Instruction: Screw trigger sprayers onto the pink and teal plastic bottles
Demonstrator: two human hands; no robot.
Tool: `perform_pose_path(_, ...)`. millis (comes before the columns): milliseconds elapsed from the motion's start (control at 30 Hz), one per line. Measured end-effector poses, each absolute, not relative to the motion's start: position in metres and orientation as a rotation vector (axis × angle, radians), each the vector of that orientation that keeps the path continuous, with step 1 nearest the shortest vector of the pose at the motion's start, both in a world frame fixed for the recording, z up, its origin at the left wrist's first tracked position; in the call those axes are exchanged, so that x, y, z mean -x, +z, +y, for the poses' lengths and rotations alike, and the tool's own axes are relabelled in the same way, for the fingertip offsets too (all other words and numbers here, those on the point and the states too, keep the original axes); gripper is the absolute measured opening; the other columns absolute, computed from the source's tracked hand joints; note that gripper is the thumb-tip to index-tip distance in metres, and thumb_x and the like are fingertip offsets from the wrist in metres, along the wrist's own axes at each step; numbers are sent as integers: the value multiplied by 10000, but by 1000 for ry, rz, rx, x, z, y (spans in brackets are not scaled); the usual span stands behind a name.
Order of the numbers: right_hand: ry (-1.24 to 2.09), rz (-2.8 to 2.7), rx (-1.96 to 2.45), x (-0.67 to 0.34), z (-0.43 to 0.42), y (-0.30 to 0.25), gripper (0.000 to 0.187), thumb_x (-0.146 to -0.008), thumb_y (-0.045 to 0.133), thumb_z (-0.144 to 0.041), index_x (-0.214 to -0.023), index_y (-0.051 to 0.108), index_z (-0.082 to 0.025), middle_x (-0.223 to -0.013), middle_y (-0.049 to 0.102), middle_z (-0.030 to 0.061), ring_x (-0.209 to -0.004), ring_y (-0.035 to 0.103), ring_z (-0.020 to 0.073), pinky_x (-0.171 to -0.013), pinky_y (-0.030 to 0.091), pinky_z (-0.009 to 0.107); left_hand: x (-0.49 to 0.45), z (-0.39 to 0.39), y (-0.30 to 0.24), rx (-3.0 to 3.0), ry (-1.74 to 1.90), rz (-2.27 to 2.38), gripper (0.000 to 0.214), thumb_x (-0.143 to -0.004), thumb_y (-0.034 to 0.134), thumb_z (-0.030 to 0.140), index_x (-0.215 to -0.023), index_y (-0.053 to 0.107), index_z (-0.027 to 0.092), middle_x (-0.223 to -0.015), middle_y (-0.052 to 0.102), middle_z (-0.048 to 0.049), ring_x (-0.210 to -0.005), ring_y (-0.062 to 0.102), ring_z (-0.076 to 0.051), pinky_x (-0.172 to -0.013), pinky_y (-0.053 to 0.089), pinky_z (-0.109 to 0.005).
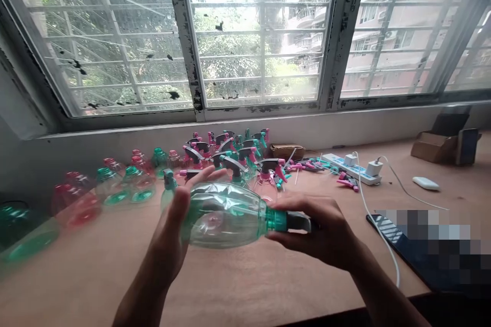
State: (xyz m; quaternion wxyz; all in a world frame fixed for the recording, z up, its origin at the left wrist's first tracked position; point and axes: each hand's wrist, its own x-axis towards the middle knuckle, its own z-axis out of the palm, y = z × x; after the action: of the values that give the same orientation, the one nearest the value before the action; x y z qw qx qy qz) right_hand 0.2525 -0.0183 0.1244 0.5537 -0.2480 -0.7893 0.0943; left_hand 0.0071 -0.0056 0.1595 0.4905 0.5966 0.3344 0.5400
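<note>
A clear green spray bottle (226, 227) lies sideways in the air between my two hands. My left hand (171, 232) cups its base end, thumb on the near side and fingers partly behind it. At the neck, the fingers and thumb of my right hand (328, 227) close around the green collar and the grey-and-green trigger head (298, 222), which is partly hidden by them. Just behind the bottle stands a pink spray bottle (266, 189) with a grey-and-pink trigger head.
Several spray bottles with trigger heads (224, 145) crowd below the window. Headless red and green bottles (140, 184) stand at left. Loose trigger heads (307, 164), a power strip (355, 169) with white cables, a dark phone-like device (399, 245) and a cardboard box (433, 147) occupy the right.
</note>
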Motion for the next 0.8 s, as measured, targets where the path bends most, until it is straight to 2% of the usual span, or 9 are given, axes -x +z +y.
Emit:
perform_pose_path(67, 349, -1815, 629, -251, -17, 125, 341, -776, 873, -235, -1062, 688, -248, -842, 749, -7, -673, 705, 149, -617, 567, 242, -10, -8, 161, -1471, 1329, 874, 581, -892, 548, 681, -1313, 603, 285, -1472, 575, -90, -1259, 573, -416, -903, 551, -460)
perform_pose_path(133, 711, -1674, 662, -248, -13, 126, 275, -814, 841, -297, -1023, 670, -241, -817, 731, -15, -651, 719, 150, -597, 583, 246, -12, -12, 162, -1546, 1421, 915, 483, -902, 582, 617, -1257, 626, 293, -1419, 598, -75, -1229, 587, -390, -872, 549, -430)
perform_pose_path(233, 1254, -1514, 584, -241, -8, 128, 244, -883, 761, -397, -1004, 638, -224, -729, 737, -17, -616, 735, 161, -610, 615, 287, -12, -18, 160, -1743, 1577, 954, 444, -895, 610, 600, -1230, 636, 310, -1350, 611, -58, -1195, 594, -362, -858, 540, -403)
perform_pose_path(300, 1348, -1483, 537, -238, -8, 128, 278, -904, 716, -467, -989, 638, -214, -667, 740, -14, -590, 729, 161, -603, 612, 283, -11, -19, 157, -1866, 1624, 895, 470, -887, 622, 608, -1262, 627, 324, -1317, 625, -54, -1184, 597, -356, -902, 527, -412)
perform_pose_path(367, 1199, -1465, 550, -238, -11, 127, 314, -935, 646, -523, -972, 661, -212, -626, 717, -19, -554, 718, 158, -566, 596, 261, -9, -18, 155, -1918, 1637, 771, 536, -880, 602, 651, -1316, 605, 339, -1363, 603, -51, -1245, 558, -365, -972, 516, -432)
perform_pose_path(467, 575, -1534, 604, -241, -19, 124, 373, -949, 593, -564, -971, 714, -211, -663, 714, 5, -533, 703, 168, -511, 552, 255, -9, -15, 157, -1740, 1528, 618, 688, -824, 575, 763, -1388, 553, 370, -1522, 496, -26, -1362, 457, -390, -991, 547, -444)
perform_pose_path(600, -185, -1729, 508, -247, -23, 121, 493, -851, 660, -654, -1013, 749, -198, -606, 727, 19, -549, 708, 216, -597, 574, 324, -13, -15, 169, -1342, 1270, 717, 501, -852, 653, 565, -1274, 654, 296, -1421, 605, -60, -1249, 553, -357, -855, 606, -340)
perform_pose_path(733, -60, -1783, 531, -241, -19, 121, 618, -704, 680, -794, -909, 765, -216, -586, 724, 26, -583, 723, 250, -629, 600, 356, -19, -19, 174, -1193, 1338, 836, 327, -927, 522, 439, -1023, 737, 212, -1116, 709, -73, -966, 643, -272, -723, 596, -293)
perform_pose_path(800, 220, -1632, 636, -235, -16, 122, 634, -770, 578, -816, -886, 757, -219, -682, 750, 53, -637, 731, 250, -595, 594, 336, -18, -23, 170, -1289, 1522, 844, 280, -918, 543, 464, -995, 721, 263, -1140, 700, -29, -1043, 638, -286, -786, 589, -320)
